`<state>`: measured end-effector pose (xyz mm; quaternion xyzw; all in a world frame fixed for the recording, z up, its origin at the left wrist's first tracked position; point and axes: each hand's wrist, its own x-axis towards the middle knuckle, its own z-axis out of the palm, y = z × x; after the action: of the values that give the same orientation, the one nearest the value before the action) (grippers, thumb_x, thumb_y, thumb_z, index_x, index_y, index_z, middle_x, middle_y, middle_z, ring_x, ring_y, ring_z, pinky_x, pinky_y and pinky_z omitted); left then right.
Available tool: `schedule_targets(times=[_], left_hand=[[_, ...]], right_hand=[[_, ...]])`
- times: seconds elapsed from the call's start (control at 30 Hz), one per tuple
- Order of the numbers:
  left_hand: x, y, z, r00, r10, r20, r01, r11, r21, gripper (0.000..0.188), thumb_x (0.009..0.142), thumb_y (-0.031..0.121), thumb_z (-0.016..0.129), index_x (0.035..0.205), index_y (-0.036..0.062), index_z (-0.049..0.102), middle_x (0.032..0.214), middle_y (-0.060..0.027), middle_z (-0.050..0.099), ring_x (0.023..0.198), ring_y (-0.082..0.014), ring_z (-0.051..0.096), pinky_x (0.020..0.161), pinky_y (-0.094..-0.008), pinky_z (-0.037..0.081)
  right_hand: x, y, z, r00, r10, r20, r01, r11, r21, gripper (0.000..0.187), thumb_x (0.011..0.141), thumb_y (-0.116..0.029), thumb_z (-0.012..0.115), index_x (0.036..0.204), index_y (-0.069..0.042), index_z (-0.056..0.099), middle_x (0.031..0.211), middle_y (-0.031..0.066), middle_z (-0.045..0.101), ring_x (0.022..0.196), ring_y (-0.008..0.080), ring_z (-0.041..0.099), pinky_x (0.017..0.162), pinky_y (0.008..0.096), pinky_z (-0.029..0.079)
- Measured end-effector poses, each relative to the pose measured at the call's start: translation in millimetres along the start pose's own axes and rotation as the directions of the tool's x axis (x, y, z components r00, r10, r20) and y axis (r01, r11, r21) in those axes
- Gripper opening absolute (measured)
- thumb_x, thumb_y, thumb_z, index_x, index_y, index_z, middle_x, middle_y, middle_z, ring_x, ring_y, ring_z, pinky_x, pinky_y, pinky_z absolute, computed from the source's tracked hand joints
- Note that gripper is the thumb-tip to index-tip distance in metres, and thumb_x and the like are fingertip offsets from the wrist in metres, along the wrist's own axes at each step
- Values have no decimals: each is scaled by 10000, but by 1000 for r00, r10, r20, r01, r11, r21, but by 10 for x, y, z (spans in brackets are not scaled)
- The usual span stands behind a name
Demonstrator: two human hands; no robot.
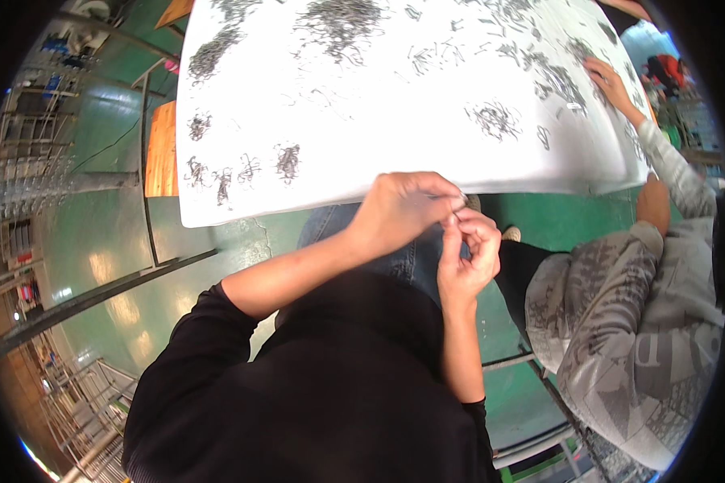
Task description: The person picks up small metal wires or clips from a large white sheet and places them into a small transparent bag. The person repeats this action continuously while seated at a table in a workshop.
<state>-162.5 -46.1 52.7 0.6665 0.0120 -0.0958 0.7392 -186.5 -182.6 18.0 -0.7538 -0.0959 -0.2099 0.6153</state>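
Note:
Just off the near edge of the white-covered table [411, 137], my two hands meet fingertip to fingertip. My left hand [403, 211] reaches over from the left, thumb and fingers closed in a pinch. Opposite it, my right hand [471, 253] is raised with its thumb and forefinger pressed together and its other fingers curled. Whatever sits between the fingertips is too small to name. On the table beyond lie small heaps of thin, dark, curved pieces, such as a near-left heap [288, 161] and a round one [495, 121] to the right.
A large dark heap [338, 28] and scattered strips cover the far part of the table. At right sits a co-worker in a grey patterned top [620, 314], one hand [610, 80] on the pieces. A wooden stool [161, 149] and metal frames stand left on the green floor.

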Motion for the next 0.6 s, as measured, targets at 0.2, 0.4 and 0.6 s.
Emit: schedule_targets(times=[0.2,0.4,0.6], left_hand=[[-11,-215,-55,920,391,-14,-370,880,297,134,800,32,713,924,80,731,1065,-35,649,1044,-201,562,848,-323,488],[90,-575,-303,879,474,61,-472,840,267,126,782,50,737,902,78,712,1003,-19,638,1008,-216,560,835,-333,476],[172,-763,-432,823,552,135,-568,796,210,91,789,68,713,869,49,673,934,-50,627,933,-240,576,832,-349,475]], right_hand=[[-56,78,-53,997,33,63,-27,995,-99,197,850,51,648,989,9,515,985,133,618,800,162,621,625,254,533],[564,51,3,978,147,151,-112,970,-216,80,914,-45,600,960,15,571,878,85,608,779,146,610,614,272,491],[1458,181,1055,798,-4,602,211,938,-274,75,862,-64,634,929,-31,634,893,79,633,787,204,633,649,304,498]])
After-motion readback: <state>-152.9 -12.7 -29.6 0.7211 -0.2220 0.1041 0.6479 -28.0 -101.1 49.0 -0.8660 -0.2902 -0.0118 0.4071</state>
